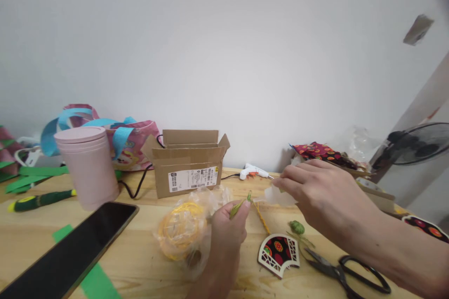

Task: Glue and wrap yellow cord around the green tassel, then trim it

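My left hand point(226, 231) pinches a small green leaf-like piece point(237, 207) on a thin stem, with a yellow cord point(261, 217) trailing from it toward the table. My right hand point(322, 198) reaches across from the right, fingers closed on a small pale translucent scrap point(277, 195) just right of the green piece. A clear plastic bag with a yellow coil point(182, 229) lies against my left wrist. A fan-shaped patterned piece point(278, 254) and a small green bud point(297, 227) rest below my hands.
On the wooden table: black scissors point(345, 271), a white glue gun point(253, 171), an open cardboard box point(187, 161), a pink lidded cup point(87, 166), a dark phone point(70, 252), green paper strips point(94, 282), a pink bag point(122, 138), patterned fabric point(321, 152). A fan point(417, 145) stands at the right.
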Demonstrator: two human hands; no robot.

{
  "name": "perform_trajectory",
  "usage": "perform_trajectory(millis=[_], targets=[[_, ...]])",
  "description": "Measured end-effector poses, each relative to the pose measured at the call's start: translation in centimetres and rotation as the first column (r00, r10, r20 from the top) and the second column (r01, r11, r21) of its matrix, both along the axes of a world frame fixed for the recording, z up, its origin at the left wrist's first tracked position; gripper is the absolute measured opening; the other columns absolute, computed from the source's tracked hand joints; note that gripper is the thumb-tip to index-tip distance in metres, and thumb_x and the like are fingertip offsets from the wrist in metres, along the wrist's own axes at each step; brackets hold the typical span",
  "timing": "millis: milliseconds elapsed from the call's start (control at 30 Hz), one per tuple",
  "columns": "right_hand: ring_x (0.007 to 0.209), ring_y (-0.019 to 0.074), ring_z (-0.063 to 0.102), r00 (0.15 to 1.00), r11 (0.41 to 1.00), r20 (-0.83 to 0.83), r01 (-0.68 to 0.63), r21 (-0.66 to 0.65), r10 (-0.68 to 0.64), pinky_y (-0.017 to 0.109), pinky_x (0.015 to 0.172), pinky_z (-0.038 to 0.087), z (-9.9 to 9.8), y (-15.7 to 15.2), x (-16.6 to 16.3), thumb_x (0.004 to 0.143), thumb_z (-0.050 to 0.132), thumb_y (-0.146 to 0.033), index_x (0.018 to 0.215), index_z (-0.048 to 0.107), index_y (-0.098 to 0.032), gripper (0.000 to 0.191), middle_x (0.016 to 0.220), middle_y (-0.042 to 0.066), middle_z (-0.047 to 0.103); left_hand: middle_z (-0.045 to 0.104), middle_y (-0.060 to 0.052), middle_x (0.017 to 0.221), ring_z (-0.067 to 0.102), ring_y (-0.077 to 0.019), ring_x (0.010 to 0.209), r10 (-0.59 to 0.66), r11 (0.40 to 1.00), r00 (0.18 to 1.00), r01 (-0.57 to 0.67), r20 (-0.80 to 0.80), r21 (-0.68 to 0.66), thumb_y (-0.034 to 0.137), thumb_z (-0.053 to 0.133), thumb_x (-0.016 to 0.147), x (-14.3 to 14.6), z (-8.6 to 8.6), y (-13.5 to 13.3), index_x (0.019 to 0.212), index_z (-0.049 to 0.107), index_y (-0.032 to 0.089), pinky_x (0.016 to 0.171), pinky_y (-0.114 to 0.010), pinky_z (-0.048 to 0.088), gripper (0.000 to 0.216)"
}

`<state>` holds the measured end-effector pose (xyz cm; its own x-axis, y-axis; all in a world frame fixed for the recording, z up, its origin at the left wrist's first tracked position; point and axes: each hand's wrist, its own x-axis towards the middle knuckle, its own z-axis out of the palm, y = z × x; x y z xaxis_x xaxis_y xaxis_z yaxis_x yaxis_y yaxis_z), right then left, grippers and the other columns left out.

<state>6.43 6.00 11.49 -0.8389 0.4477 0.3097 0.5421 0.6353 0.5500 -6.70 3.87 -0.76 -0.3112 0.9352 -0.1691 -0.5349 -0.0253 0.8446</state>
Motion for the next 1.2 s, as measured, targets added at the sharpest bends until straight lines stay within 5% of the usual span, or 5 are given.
perform_trajectory(millis=[1200], targets=[[0.061, 0.0154, 0.053, 1.0, 1.0, 0.028, -0.012, 0.008, 0.011, 0.03, 0.059, 0.032, -1.4, -0.3, -0.4, 0.067, 0.057, -0.009, 0.077, 0.06, -0.021, 0.016, 0.067, 0.0, 0.058, 0.017, 0.014, 0.04, 0.009, -0.0023, 0.037, -0.012, 1.0, 1.0, 0.012, -0.019, 0.02, 0.027, 0.06, 0.066, 0.0, 0.2, -0.1, 0.057, 0.045, 0.016, 0.032, -0.015, 0.008, 0.021]])
